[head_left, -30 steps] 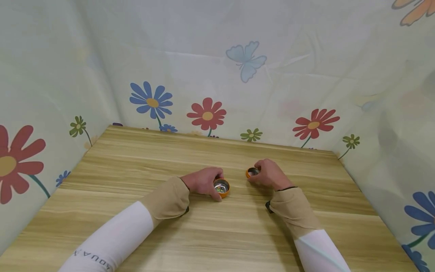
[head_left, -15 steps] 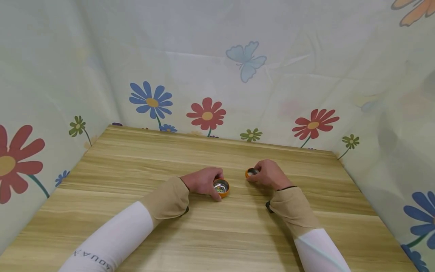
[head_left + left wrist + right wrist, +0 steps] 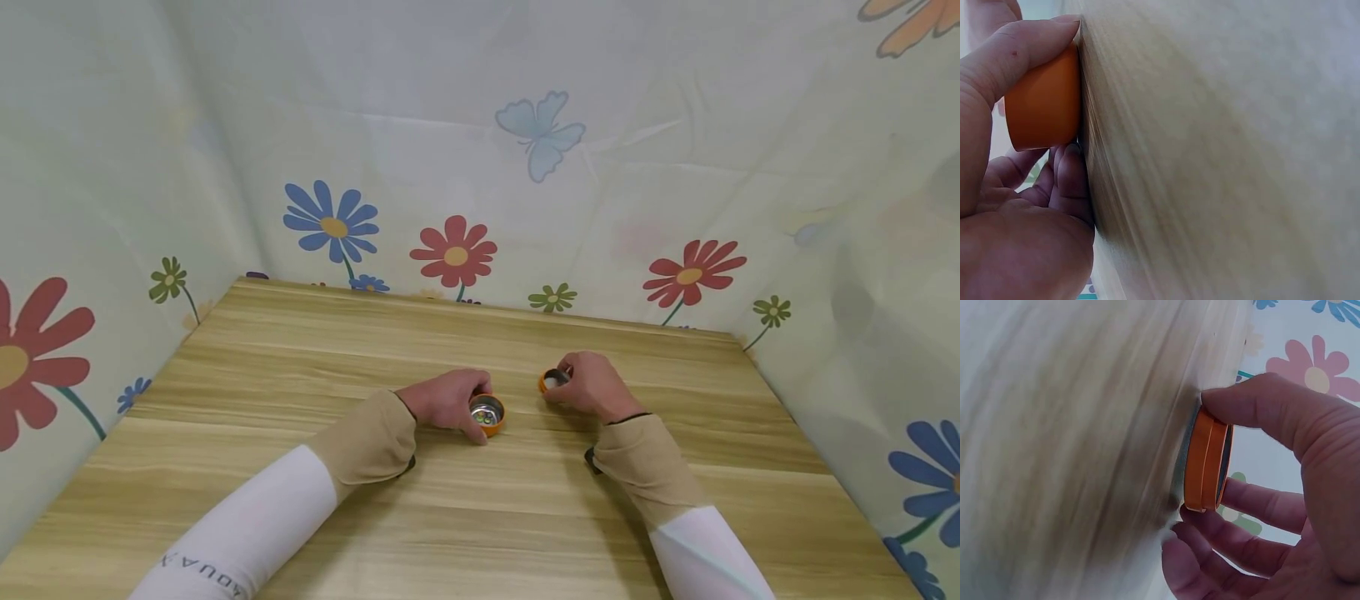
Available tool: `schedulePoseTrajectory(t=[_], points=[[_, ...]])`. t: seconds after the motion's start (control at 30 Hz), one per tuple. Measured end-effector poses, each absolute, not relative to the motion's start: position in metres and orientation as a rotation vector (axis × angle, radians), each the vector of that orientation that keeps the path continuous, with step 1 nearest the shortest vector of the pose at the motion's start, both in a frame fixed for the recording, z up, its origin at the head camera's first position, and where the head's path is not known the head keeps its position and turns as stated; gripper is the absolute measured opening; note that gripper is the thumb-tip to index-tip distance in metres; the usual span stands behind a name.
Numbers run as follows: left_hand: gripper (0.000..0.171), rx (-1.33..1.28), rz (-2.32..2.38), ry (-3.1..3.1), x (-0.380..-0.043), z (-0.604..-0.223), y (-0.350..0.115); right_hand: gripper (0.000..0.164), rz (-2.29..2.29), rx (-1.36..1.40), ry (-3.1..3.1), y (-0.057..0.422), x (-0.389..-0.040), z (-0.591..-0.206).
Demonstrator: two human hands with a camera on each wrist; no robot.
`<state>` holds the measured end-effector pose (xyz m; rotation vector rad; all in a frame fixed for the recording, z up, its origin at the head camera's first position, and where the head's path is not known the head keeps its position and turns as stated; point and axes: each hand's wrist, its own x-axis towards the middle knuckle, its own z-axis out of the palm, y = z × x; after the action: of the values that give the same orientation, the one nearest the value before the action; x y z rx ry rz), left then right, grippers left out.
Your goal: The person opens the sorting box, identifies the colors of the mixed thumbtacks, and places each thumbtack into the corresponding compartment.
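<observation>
My left hand (image 3: 450, 402) grips a small round orange tin (image 3: 497, 429) on the table, thumb on the near side and fingers on the far side. The tin is open at the top, with a silvery inside and several small roundish shapes at its bottom. In the left wrist view, its plain orange wall (image 3: 1044, 103) shows between thumb and fingers. Farther back and to the right, my right hand (image 3: 594, 387) pinches a shallower orange lid (image 3: 1205, 462) with a stepped rim. It lies hollow side up, and something white shows inside it.
A wood-grain table (image 3: 480, 525) lies under both hands. Pale fabric walls (image 3: 420, 150) printed with flowers and a butterfly enclose it at the back and both sides. Bare tabletop separates the tin from the lid.
</observation>
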<state>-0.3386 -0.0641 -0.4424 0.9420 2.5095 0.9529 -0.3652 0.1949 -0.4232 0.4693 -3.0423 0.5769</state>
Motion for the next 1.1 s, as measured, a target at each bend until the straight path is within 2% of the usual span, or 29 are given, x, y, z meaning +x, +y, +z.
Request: schedulePoseTrajectory(t=[0.57, 0.87, 1.1], points=[[0.048, 0.963, 0.957, 2.501, -0.3396, -0.4418, -0.0631, 0.043, 0.637, 0.421, -3.018, 0.1969, -0.3634, -0.4237], [0.048, 0.973, 0.960, 2.509, -0.3393, -0.4413, -0.0629, 0.034, 0.703, 0.483, -2.964, 0.1969, -0.3641, -0.4208], [0.048, 0.983, 0.969, 2.512, -0.3385, -0.4417, -0.0627, 0.049, 0.694, 0.580, -2.904, 0.1970, -0.3613, -0.4185]])
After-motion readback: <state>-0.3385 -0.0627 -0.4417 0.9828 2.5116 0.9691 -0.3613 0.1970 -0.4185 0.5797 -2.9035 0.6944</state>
